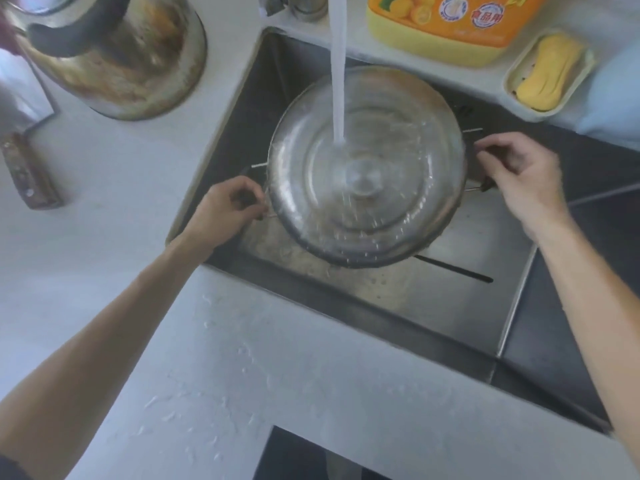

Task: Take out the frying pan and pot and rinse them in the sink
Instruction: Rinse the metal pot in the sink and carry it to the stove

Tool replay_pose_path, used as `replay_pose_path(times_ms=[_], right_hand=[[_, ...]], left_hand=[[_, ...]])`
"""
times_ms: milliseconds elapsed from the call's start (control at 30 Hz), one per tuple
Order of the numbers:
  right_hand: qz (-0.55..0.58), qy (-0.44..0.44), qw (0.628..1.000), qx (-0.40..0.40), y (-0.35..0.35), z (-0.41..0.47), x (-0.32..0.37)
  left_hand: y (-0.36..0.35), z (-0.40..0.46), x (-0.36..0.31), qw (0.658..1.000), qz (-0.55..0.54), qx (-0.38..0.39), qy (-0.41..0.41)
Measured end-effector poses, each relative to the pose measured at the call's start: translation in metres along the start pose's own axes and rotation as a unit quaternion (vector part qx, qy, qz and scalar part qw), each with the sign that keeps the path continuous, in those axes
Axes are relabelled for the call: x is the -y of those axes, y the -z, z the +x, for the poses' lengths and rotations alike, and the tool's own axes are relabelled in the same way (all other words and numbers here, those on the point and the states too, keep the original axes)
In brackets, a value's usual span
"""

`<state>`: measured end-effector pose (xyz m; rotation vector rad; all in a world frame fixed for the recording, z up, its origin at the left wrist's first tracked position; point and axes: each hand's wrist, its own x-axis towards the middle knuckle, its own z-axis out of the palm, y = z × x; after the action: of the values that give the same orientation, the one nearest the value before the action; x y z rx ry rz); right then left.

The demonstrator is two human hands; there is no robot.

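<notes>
Pot (367, 168): stainless steel, round, held over the sink (450, 306) with its broad circular face toward the camera; whether this is the inside or the underside cannot be told through the water and blur. A stream of water (337, 81) falls from above and strikes it near the middle, spreading outward with droplets along the lower edge. Thin wire handles project at either side.

Left hand (225, 213): fingers curled around the pot's left handle, at the sink's left wall. Forearm bare, reaching in over the tabletop (104, 271).

Right hand (519, 178): fingers curled around the pot's right handle, dark grip showing beneath the knuckles. The hands are well apart, one on each side of the pot.

Sink: dark rectangular basin set into the pale tabletop; wet, speckled floor beneath the pot; a dark slot in the floor to the lower right of the pot.

Tabletop: light grey-white, with water splashes on the front ledge near the sink.

Kettle (110, 53): large, stained metal body with a dark handle, standing on the tabletop left of the sink.

Cleaver (27, 133): lying at the far left edge, wooden handle toward the camera.

Detergent bottle (450, 26): yellow with an orange label, behind the sink.

Soap dish (550, 74): pale, holding a yellow bar, just beside the bottle on the right.
</notes>
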<state>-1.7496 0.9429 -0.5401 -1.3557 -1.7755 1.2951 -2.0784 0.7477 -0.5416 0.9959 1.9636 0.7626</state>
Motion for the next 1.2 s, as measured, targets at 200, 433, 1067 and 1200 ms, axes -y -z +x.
replay_pose_path(times_ms=[200, 433, 1067, 1200], right_hand=[[0.077, -0.084, 0.992, -0.060, -0.021, -0.024, -0.038], [0.047, -0.203, 0.975, 0.083, -0.057, -0.034, -0.057], [-0.139, 0.057, 0.989, 0.006, -0.023, 0.024, 0.010], [-0.020, 0.075, 0.996, -0.052, -0.024, 0.008, 0.004]], left_hand=[[0.035, -0.002, -0.044, 0.993, -0.002, 0.004, -0.119], [0.055, -0.018, -0.097, 0.986, -0.057, 0.028, -0.151], [-0.003, 0.000, 0.023, 0.966, 0.137, 0.185, 0.120], [0.006, 0.003, 0.023, 0.983, 0.167, 0.059, 0.049]])
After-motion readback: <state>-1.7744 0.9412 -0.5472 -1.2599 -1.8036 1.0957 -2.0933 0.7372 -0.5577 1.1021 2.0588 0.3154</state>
